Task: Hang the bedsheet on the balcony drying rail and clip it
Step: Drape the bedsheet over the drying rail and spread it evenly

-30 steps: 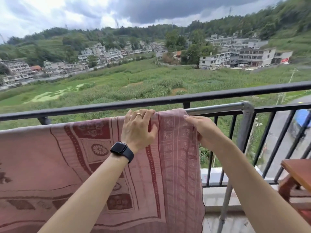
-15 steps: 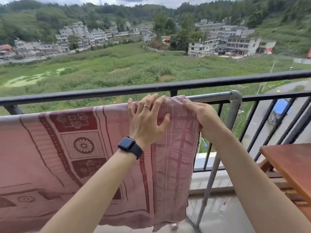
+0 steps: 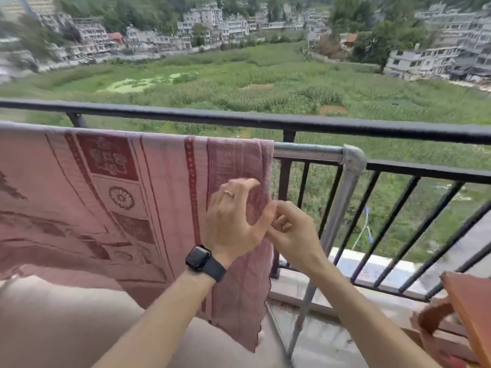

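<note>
a person on a balcony works at the right edge of a pink woven bedsheet with dark red borders and flower medallions [image 3: 106,195], which hangs draped over a grey galvanised steel pipe drying rail [image 3: 308,152]. the sheet falls in front of the rail, its right edge stopping short of the rail's elbow joint [image 3: 353,158]. no clip can be made out on it. the left hand [image 3: 233,219], wearing a gold ring [image 3: 229,193] and a black smartwatch [image 3: 202,260] at the wrist, is held in front of the sheet's right border, fingers loosely curved and parted, thumb reaching toward the other hand, gripping nothing. the right hand [image 3: 295,232] sits just beside it at the sheet's edge, fingers curled in. motion blur makes it impossible to tell whether they pinch anything. just beyond the drying rail runs a black metal balcony railing [image 3: 265,123]. an orange-brown wooden table [image 3: 470,301] stands at the lower right. past the railing lie a green overgrown field [image 3: 265,83] and pale multi-storey buildings [image 3: 422,59].
</note>
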A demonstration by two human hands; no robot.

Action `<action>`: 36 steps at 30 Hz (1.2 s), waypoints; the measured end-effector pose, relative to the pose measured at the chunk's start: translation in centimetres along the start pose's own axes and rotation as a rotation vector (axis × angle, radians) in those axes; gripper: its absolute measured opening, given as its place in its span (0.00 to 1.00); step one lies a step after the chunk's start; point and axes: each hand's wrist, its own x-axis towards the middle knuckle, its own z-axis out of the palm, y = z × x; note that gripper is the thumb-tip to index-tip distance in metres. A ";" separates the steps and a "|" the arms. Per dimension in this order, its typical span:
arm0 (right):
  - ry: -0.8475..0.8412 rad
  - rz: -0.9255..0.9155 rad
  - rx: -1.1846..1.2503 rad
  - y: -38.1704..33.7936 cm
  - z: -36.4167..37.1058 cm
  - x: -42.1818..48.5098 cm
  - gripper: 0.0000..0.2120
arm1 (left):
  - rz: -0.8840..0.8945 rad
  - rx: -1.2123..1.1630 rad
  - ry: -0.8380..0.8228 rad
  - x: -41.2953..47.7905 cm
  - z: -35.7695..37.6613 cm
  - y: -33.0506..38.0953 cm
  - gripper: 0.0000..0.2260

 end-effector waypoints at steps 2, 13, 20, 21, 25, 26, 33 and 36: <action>-0.139 0.016 0.051 0.1 0.7 -2.0 0.10 | -0.052 0.026 -0.038 -0.7 -1.3 0.6 0.22; 0.214 0.184 0.159 -1.6 -2.3 -6.9 0.04 | -0.057 0.193 -0.076 -1.8 -10.2 -1.7 0.13; 0.144 0.261 0.430 -7.7 0.1 -0.1 0.06 | -0.137 0.267 -0.105 -0.3 -17.4 -2.6 0.08; 0.030 0.266 0.468 -8.8 0.4 1.5 0.06 | -0.122 0.323 -0.107 0.0 -18.5 -2.5 0.08; -0.496 0.138 0.213 -14.5 4.7 6.4 0.12 | 0.032 0.631 -0.015 0.4 -23.5 -3.9 0.11; -0.631 0.100 0.122 -16.0 6.6 7.3 0.15 | 0.064 0.700 0.010 0.4 -24.5 -5.0 0.10; -0.720 -0.330 -0.385 -22.6 19.5 8.9 0.14 | -0.112 1.014 0.142 -1.8 -29.3 -7.3 0.09; -0.517 -0.500 -0.392 -20.3 20.2 7.1 0.11 | -0.248 1.081 0.140 -5.2 -27.4 -5.5 0.09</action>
